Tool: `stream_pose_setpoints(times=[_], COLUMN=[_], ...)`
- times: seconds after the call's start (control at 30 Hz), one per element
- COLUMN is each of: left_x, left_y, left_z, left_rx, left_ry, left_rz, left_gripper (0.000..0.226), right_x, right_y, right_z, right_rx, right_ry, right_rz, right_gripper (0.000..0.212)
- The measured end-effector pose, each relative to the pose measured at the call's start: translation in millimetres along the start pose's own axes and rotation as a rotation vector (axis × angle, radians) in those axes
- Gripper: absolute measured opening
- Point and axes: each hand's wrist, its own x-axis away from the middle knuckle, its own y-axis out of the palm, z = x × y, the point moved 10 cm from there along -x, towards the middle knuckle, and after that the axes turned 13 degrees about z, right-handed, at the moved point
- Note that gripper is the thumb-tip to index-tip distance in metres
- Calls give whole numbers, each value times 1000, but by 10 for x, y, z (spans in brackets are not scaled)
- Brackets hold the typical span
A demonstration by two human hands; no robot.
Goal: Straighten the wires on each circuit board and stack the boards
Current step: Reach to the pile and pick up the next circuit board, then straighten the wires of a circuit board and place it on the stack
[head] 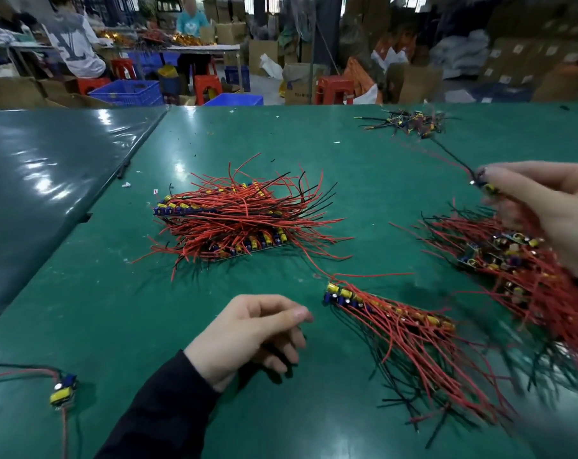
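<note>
Pinching one board in the right hand above the pile at the mat's right edge — left hand hovering loosely curled, holding nothing, open green lying between it and the stack.

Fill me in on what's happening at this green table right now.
A person is sorting small circuit boards with red and black wires. The right hand pinches one board, lifted above a loose heap. The left hand hangs loosely curled, holding nothing, beside a short row of boards. A bigger stack sits mid-table, and one stray board lies near left.
</note>
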Motion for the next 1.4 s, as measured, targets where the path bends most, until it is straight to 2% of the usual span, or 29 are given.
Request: stream_pose_setpoints(times=[0.1, 0.17, 0.27, 0.3, 0.37, 0.4, 0.43, 0.5, 0.57, 0.6, 0.67, 0.77, 0.83, 0.9, 1.0, 1.1, 1.2, 1.3, 1.4], left_x=[-16, -20, -28, -28, -32, -35, -41, -50, -51, -53, -58, -77, -95, -114, -120, -131, -115, -109, -118], left_y=[-43, -37, -31, -33, -36, -39, -41, -36, -31, -40, -83, -143, -188, -217, -236, -210, -188, -234, -227], left_z=[8, -3, -23, -25, -22, -21, -25, -41, -51, -55, -56, -30, -12, -15, -8, 21, 106, 125, 80], left_rx=[22, 17, 15, 17, 23, 22, 19, 21, 32, 34, 33, 47, 67, 78, 98, 101, 82, 151, 196], left_ry=[14, 13, 11, 11, 12, 12, 11, 3, -5, -6, 5, 27, 37, 43, 82, 150, 230, 221, 165], left_rz=[34, 25, 13, 11, 10, 13, 16, 20, 24, 31, 57, 109, 153, 200, 262, 262, 226, 227, 227], left_gripper=[35, 36, 38, 38, 36, 35, 34, 31, 27, 24, 18, 17, 15, 12, 7, 19, 28, 38, 42], right_x=[-290, -461, -536, -517, -487, -461, -418, -187, 249, 483, 858, 1045, 1026, 971, 1016, 1185, 1260, 1277, 1291], right_y=[-590, -823, -844, -849, -863, -840, -762, -454, 111, 412, 895, 1171, 1212, 1293, 1480, 1678, 1779, 1799, 1784], right_z=[299, 598, 805, 822, 722, 570, 367, -90, -451, -484, -293, 387, 633, 678, 672, 585, 466, 424, 426], right_rx=[481, 761, 1119, 1196, 1315, 1344, 1304, 976, 723, 685, 715, 1140, 1320, 1295, 1096, 717, 427, 287, 267], right_ry=[-6, -36, -176, -202, -269, -337, -403, -502, -619, -636, -585, -427, -372, -388, -405, -326, -261, -229, -235], right_rz=[111, 95, 44, 39, 44, 64, 84, 53, -125, -255, -513, -720, -750, -702, -737, -835, -846, -834, -851], right_gripper=[37, 35, 30, 36, 72, 82, 83, 66, 36, 27, 24, 45, 51, 52, 41, 31, 24, 16, 19])
